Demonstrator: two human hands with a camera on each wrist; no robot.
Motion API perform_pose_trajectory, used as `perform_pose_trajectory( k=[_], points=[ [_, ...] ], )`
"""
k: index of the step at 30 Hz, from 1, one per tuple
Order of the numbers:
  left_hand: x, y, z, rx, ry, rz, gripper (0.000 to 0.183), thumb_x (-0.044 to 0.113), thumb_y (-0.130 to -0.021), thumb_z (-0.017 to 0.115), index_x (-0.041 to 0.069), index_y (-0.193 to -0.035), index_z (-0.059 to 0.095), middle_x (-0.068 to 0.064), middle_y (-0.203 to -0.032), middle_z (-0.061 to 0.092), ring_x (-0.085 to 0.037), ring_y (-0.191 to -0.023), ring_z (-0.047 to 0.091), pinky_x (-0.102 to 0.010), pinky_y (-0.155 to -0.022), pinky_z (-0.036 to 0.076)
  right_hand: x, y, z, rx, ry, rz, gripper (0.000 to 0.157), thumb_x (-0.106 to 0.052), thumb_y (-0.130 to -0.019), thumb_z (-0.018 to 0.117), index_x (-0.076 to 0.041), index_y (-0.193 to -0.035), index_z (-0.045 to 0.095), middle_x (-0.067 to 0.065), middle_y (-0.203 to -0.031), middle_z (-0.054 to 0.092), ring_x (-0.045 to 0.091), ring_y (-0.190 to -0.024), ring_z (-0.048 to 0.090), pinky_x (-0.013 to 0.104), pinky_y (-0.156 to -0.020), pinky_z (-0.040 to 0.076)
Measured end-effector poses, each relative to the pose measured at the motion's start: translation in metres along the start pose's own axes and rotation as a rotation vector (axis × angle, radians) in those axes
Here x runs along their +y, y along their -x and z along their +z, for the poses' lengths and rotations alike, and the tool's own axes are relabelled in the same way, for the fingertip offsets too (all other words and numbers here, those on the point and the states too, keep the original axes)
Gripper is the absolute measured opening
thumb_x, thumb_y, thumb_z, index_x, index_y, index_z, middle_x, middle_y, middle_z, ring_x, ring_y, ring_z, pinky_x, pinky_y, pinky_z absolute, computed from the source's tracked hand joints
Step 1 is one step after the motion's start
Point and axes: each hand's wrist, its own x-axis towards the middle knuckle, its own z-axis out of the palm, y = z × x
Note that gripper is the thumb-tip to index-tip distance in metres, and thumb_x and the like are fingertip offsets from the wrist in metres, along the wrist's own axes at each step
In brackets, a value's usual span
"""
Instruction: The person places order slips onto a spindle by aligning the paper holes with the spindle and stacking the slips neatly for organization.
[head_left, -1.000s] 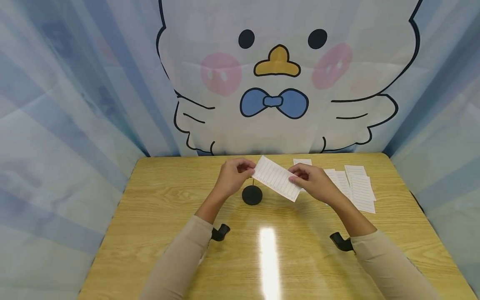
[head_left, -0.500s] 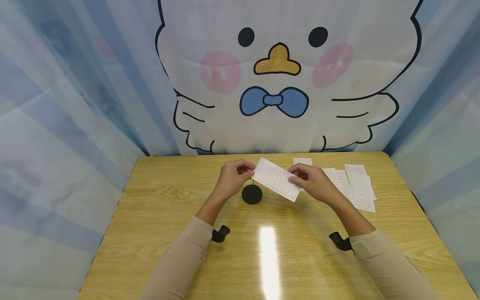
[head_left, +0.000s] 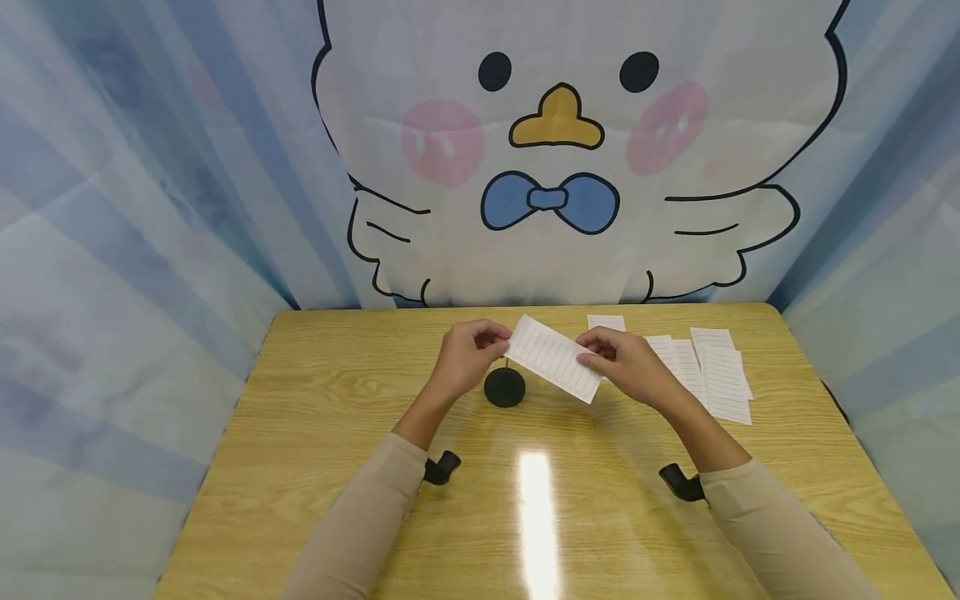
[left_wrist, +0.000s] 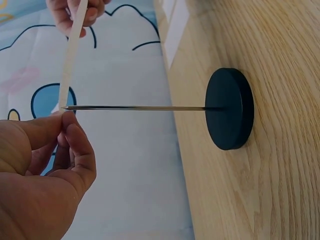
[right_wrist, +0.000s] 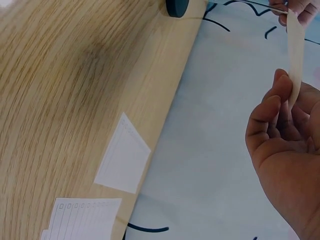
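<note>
Both hands hold one lined paper slip [head_left: 553,358] up over the table. My left hand [head_left: 467,354] pinches its left corner between thumb and fingers; my right hand [head_left: 624,360] pinches it near the right end. Below the left corner stands a receipt spike, a thin upright metal rod [left_wrist: 140,108] on a round black base [left_wrist: 230,109]. In the left wrist view the rod's sharp tip is right at the underside of the paper [left_wrist: 73,55], beside the left fingertips. The right wrist view shows the slip [right_wrist: 295,50] edge-on, slightly bowed, in the right hand [right_wrist: 287,135].
Several lined slips [head_left: 723,375] lie overlapping on the table [head_left: 337,500] at the right, partly behind the right forearm. Another slip [head_left: 606,322] lies near the back edge. A curtain with a cartoon face [head_left: 555,267] hangs behind the table, with curtains at both sides.
The hands and the slip hold nearly the same place over the spike throughout. Only a slight shift of the head view shows.
</note>
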Motion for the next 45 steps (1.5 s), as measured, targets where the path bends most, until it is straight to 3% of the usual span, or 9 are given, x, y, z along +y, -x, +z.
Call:
perform_pose_trajectory(
  k=[27, 37, 45],
  points=[
    [-0.001, -0.003, 0.003, -0.004, -0.038, 0.030, 0.010, 0.000, -0.095, 0.072, 0.003, -0.103, 0.077, -0.011, -0.096, 0.072, -0.018, -0.081, 0.066, -0.025, -0.071, 0.057, 0.008, 0.003, 0.009, 0.017, 0.004, 0.019, 0.022, -0.017, -0.100, 0.070, -0.005, -0.119, 0.071, 0.007, -0.101, 0.073, 0.018, -0.090, 0.068, 0.027, -0.076, 0.056],
    [-0.013, -0.001, 0.005, -0.025, -0.069, 0.031, 0.008, 0.002, -0.096, 0.072, 0.004, -0.102, 0.077, -0.010, -0.094, 0.073, -0.017, -0.080, 0.065, -0.025, -0.069, 0.054, 0.014, 0.009, 0.021, 0.019, 0.007, 0.035, 0.023, -0.018, -0.099, 0.072, -0.006, -0.118, 0.072, 0.005, -0.100, 0.073, 0.016, -0.087, 0.066, 0.026, -0.074, 0.055],
    [-0.023, 0.001, 0.009, -0.049, -0.077, -0.009, 0.010, 0.001, -0.097, 0.070, 0.005, -0.102, 0.077, -0.009, -0.095, 0.072, -0.016, -0.080, 0.064, -0.024, -0.069, 0.054, 0.024, 0.015, 0.038, 0.003, -0.023, 0.058, 0.020, -0.017, -0.098, 0.073, -0.006, -0.114, 0.071, 0.004, -0.098, 0.072, 0.014, -0.086, 0.067, 0.026, -0.074, 0.056]
  ],
)
